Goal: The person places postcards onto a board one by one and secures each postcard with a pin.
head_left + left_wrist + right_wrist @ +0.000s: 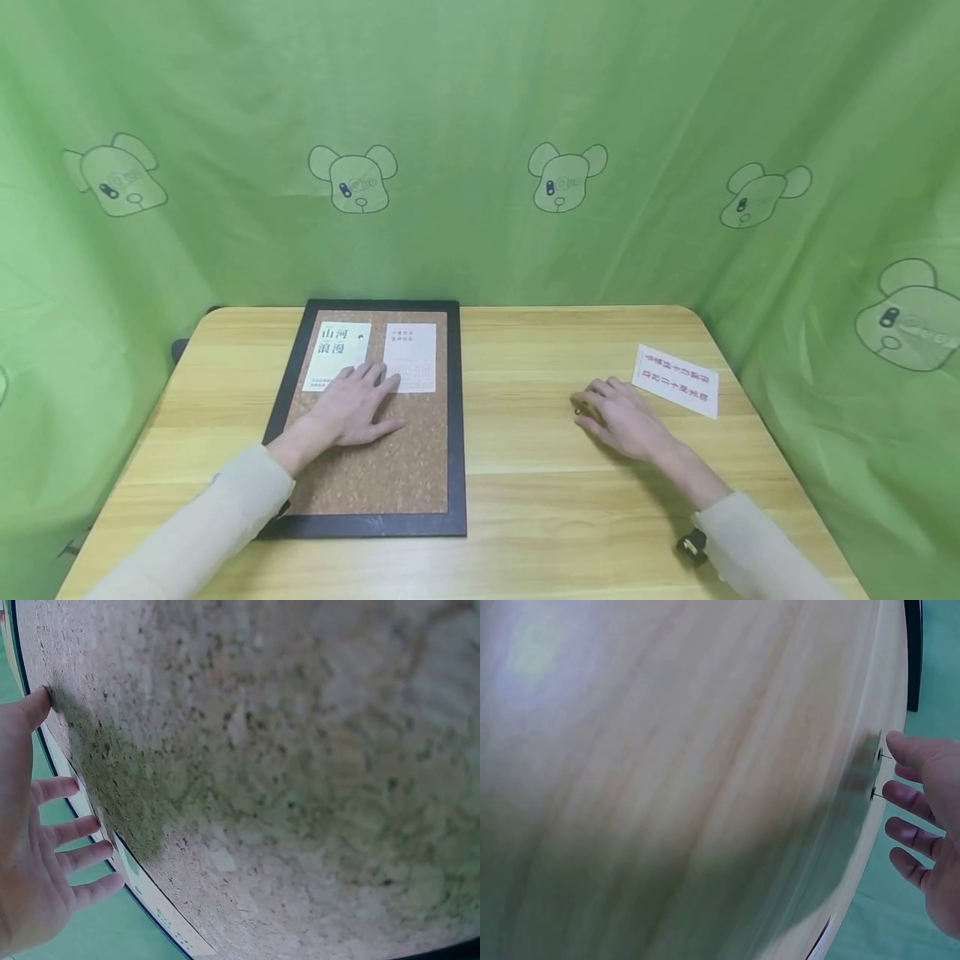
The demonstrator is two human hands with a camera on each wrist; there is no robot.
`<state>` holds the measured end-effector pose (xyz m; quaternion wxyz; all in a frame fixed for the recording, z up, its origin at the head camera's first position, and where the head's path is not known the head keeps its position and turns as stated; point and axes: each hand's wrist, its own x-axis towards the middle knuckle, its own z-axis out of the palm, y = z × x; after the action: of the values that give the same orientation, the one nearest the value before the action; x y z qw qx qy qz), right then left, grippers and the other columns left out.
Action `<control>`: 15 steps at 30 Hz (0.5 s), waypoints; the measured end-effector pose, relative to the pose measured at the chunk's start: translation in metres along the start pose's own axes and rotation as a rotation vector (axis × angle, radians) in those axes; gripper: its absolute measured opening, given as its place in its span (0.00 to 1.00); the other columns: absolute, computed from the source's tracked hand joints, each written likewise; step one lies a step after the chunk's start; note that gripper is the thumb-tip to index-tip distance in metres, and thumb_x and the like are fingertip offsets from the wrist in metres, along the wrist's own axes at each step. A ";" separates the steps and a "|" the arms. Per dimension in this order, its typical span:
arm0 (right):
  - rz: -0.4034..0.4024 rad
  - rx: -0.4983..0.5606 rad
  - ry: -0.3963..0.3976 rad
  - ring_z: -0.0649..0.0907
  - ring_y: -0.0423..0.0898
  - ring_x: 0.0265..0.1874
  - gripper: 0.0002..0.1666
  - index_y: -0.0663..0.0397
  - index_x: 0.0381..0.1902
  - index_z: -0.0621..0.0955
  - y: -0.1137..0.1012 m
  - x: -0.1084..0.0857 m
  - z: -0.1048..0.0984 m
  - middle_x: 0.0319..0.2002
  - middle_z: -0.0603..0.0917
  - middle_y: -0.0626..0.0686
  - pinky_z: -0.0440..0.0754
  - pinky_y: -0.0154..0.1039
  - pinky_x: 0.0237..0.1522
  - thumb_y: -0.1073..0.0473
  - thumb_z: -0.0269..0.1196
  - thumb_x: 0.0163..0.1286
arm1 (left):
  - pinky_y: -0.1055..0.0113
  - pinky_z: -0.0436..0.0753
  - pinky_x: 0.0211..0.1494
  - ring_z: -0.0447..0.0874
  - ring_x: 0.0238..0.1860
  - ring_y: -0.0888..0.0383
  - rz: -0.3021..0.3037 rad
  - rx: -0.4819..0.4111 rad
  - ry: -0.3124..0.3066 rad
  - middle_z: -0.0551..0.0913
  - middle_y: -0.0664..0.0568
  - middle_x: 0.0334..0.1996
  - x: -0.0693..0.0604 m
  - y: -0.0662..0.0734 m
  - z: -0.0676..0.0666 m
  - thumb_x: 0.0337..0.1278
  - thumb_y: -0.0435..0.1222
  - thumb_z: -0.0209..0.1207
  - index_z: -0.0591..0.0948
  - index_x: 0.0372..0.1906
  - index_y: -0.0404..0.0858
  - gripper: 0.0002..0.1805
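A black-framed cork board lies on the table. Two printed cards are on its upper part: one with large dark characters at left, one pale with small text at right. My left hand rests on the board with fingers spread, its fingertips at the lower edges of the cards. My right hand hovers low over the table, fingers loosely bent and apart. Two small thumbtacks, an upper tack and a lower tack, stand on the table by its thumb and index finger, their thin points toward the hand.
A white card with red characters lies at the table's right, just beyond my right hand. The wooden table is surrounded by a green curtain with printed bear heads.
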<state>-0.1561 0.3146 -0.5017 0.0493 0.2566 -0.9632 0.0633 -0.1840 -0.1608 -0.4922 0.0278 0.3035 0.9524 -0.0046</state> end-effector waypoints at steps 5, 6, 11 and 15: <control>-0.008 -0.012 0.013 0.82 0.49 0.45 0.20 0.52 0.55 0.88 0.002 -0.001 0.001 0.49 0.89 0.53 0.83 0.48 0.47 0.51 0.73 0.69 | 0.36 0.75 0.75 0.73 0.74 0.34 -0.006 0.001 -0.009 0.74 0.34 0.73 0.001 0.000 0.001 0.69 0.68 0.53 0.73 0.76 0.40 0.45; -0.010 -0.015 0.016 0.82 0.49 0.45 0.20 0.52 0.55 0.88 0.002 -0.002 0.002 0.48 0.89 0.53 0.83 0.47 0.47 0.50 0.73 0.69 | 0.36 0.75 0.75 0.73 0.74 0.34 -0.006 0.001 -0.007 0.74 0.34 0.73 0.001 0.000 0.001 0.69 0.68 0.53 0.73 0.76 0.40 0.45; -0.014 -0.024 0.033 0.83 0.49 0.44 0.19 0.51 0.54 0.89 0.003 -0.002 0.004 0.47 0.90 0.53 0.82 0.46 0.45 0.50 0.73 0.69 | 0.37 0.75 0.75 0.73 0.74 0.35 -0.007 0.001 0.003 0.75 0.35 0.73 0.001 0.000 0.003 0.68 0.69 0.52 0.73 0.76 0.41 0.46; -0.018 -0.024 0.044 0.83 0.48 0.42 0.17 0.51 0.52 0.89 0.003 -0.002 0.004 0.45 0.90 0.53 0.82 0.44 0.44 0.51 0.73 0.69 | 0.37 0.75 0.75 0.74 0.74 0.36 -0.010 0.002 0.013 0.75 0.36 0.72 0.001 0.000 0.004 0.68 0.70 0.52 0.73 0.76 0.41 0.46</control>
<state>-0.1562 0.3174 -0.5066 0.0739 0.2631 -0.9602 0.0570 -0.1850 -0.1601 -0.4967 0.0215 0.2990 0.9540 -0.0037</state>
